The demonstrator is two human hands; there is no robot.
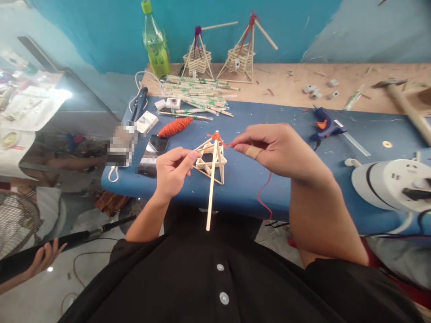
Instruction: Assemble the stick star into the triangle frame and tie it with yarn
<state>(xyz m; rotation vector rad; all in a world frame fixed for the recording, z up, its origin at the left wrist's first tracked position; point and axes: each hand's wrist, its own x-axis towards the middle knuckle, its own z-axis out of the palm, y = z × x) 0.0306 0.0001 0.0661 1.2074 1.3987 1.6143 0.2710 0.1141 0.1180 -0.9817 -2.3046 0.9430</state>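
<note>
A small pyramid frame of wooden sticks [222, 167] stands on the blue table in front of me, one long stick [210, 197] slanting from its top towards me. Orange yarn [216, 136] is wound round the top joint. On the left side, my left hand [175, 171] pinches a strand of this yarn close to the frame. To the right, my right hand [274, 146], with a bandage on one finger, pinches another strand running from the joint. A loose red-orange tail [260, 197] hangs below it over the table edge.
Behind the frame lie an orange yarn bundle [175, 127], a phone [156, 146] and several wrapped chopsticks [202, 96]. Two finished-looking stick frames [198, 58] and a green bottle [156, 49] stand at the wall. Rightward are a glue gun [328, 125], a hammer [409, 107] and a white power-socket reel [387, 184]. Another person's hand [47, 258] is at lower left.
</note>
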